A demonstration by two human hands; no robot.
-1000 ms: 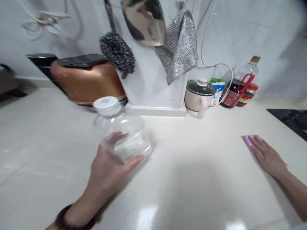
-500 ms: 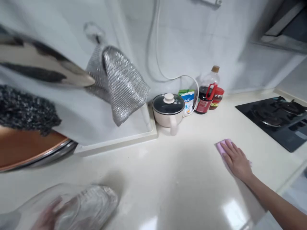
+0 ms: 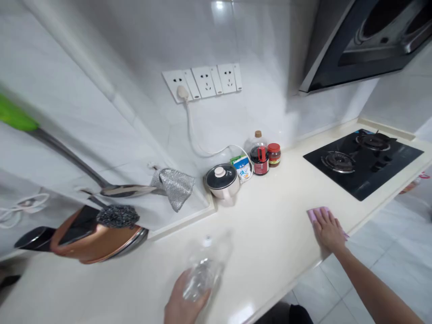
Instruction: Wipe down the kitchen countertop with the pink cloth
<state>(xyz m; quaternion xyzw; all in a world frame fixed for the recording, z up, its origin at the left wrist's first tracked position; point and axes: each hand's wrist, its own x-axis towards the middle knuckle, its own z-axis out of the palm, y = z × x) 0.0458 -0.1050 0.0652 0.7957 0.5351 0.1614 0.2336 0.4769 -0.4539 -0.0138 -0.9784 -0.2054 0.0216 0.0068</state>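
My left hand (image 3: 185,302) is closed around the lower part of a clear plastic bottle (image 3: 201,274), held over the pale counter (image 3: 259,234). The bottle is blurred, with its narrow end pointing away from me. Farther right, my right hand (image 3: 328,230) presses a pink cloth (image 3: 316,213) against the counter near its front edge. The fingers lie over the cloth, which shows past the fingertips and at the side of the hand. A cream pot (image 3: 224,191) with a dark glass lid stands beyond the bottle, against the wall.
A salt packet (image 3: 243,169), a dark sauce bottle (image 3: 259,159) and a red-lidded jar (image 3: 274,156) stand beside the pot. A gas hob (image 3: 364,162) lies right, below a range hood (image 3: 351,54). A ladle (image 3: 124,191), scrubber (image 3: 118,216) and silvery cloth (image 3: 177,186) hang left by copper pans (image 3: 101,243).
The view has swung and drawn back, showing the sockets and more hob. My left hand has carried the bottle rightward and turned it. My right hand, still on the cloth, is closer to the counter's edge.
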